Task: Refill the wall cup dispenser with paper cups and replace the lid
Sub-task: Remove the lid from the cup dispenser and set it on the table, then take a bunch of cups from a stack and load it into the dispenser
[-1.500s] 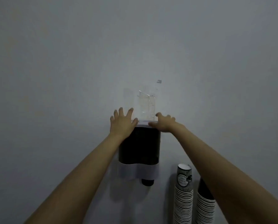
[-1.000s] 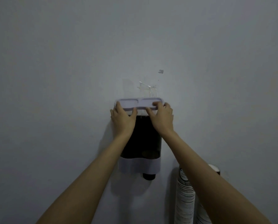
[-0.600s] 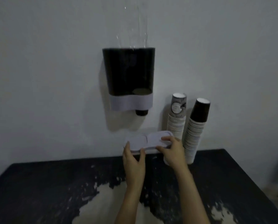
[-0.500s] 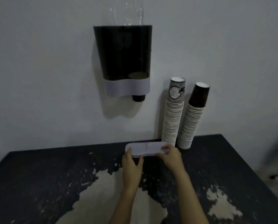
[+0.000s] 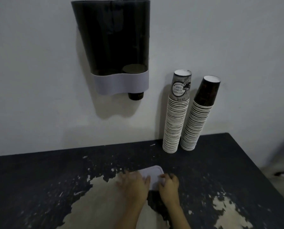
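The pale lid (image 5: 154, 176) lies flat on the black table (image 5: 38, 179), near its middle. My left hand (image 5: 134, 185) covers the lid's left half and is motion-blurred, with the thumb on top. My right hand (image 5: 169, 187) grips the lid's right edge with curled fingers. On the wall above hangs the dark cup dispenser (image 5: 114, 38) with a grey band at its base; its top is cut off by the frame. One dark cup (image 5: 135, 96) pokes out of its right outlet. Two tall stacks of paper cups, a left stack (image 5: 176, 116) and a right stack (image 5: 197, 119), lean against the wall.
The tabletop's black coating is peeled, with pale bare patches (image 5: 104, 204) near my arms. The table's right edge (image 5: 262, 179) runs diagonally, and the floor lies beyond it. The cup stacks stand at the table's back right.
Both hands lifted the lid off the dispenser top and brought it down onto the table. My view dropped from the wall to the tabletop.
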`<action>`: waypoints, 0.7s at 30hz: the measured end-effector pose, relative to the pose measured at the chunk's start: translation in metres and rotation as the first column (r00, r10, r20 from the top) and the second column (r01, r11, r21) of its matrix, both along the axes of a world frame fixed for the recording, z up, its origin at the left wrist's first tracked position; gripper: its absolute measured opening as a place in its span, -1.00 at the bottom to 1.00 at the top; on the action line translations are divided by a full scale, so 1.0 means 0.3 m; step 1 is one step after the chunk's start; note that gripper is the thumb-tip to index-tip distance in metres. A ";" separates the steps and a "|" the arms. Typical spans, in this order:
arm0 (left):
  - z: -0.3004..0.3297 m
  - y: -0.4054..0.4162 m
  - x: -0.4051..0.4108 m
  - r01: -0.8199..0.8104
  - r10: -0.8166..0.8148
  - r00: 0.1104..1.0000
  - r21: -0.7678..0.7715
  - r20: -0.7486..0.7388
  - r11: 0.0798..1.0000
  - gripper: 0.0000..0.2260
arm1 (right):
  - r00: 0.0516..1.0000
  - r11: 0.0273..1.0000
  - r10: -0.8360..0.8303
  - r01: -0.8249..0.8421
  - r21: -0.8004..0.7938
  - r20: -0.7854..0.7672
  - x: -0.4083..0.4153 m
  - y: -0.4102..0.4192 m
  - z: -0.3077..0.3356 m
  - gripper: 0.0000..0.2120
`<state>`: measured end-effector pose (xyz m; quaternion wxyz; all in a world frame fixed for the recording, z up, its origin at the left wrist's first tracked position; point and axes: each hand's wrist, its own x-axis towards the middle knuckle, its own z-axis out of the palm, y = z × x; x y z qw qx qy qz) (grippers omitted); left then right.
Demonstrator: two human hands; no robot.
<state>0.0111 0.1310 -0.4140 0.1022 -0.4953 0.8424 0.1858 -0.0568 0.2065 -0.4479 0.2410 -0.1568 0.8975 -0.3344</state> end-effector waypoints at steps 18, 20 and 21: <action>0.351 -0.143 -0.626 0.353 -0.046 0.534 0.173 -0.844 0.919 -0.27 | 0.971 0.853 -0.237 0.191 -0.487 -0.034 -0.471 -0.169 0.198 -0.18; 0.349 -0.144 -0.608 0.372 -0.116 0.531 0.108 -0.840 0.922 -0.28 | 0.960 0.765 -0.277 0.240 -0.598 0.033 -0.464 -0.163 0.182 -0.20; 0.350 -0.139 -0.593 0.383 -0.143 0.524 0.082 -0.840 0.920 -0.29 | 0.961 0.719 -0.268 0.244 -0.651 0.063 -0.457 -0.159 0.172 -0.23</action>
